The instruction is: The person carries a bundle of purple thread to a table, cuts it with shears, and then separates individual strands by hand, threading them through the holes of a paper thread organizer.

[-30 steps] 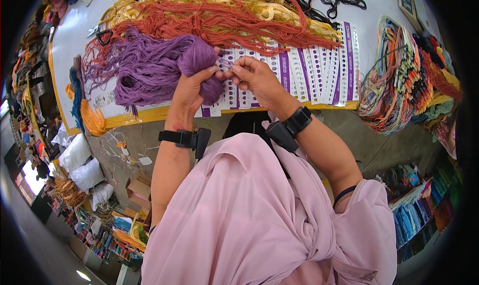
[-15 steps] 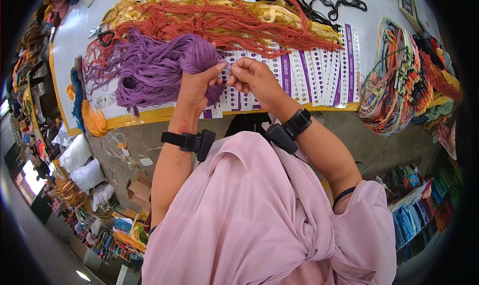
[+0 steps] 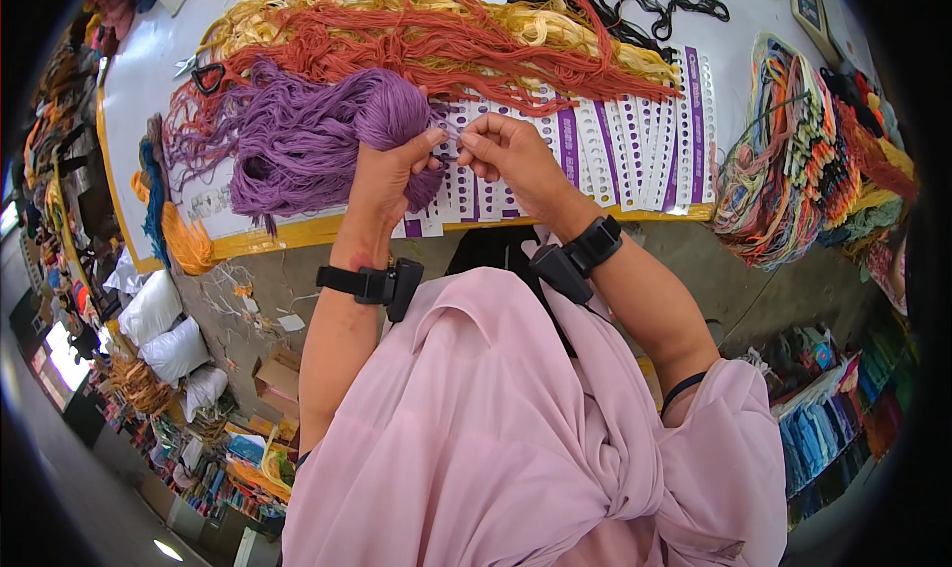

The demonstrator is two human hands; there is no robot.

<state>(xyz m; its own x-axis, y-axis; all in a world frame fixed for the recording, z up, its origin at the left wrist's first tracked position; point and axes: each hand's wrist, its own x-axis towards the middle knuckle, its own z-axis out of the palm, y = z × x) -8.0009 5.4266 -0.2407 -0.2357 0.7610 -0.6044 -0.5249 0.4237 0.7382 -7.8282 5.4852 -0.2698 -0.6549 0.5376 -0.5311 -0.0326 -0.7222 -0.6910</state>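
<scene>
A thick hank of purple yarn (image 3: pixel 307 140) lies along the near edge of the table, its right end bunched into a rounded bundle. My left hand (image 3: pixel 402 165) is closed around that end, with the fingers partly hidden by the yarn. Just to its right, my right hand (image 3: pixel 511 160) pinches thumb against forefinger. A thin purple strand seems to run between the two hands, though it is very fine here. Under and beside my hands lie white cards (image 3: pixel 625 155) with rows of punched holes and purple bands.
Red-orange yarn (image 3: pixel 397 46) and yellow yarn (image 3: pixel 535 31) stretch across the table behind the purple hank. Scissors (image 3: pixel 207 76) lie at the left. Multicoloured skeins (image 3: pixel 783 160) hang over the right edge. Orange yarn (image 3: pixel 186 238) drapes over the left corner. White sacks (image 3: pixel 164 324) stand on the floor.
My right hand has shifted very slightly to the right, away from my left hand. Otherwise both hands keep nearly the same pose, and the yarn lies as before.
</scene>
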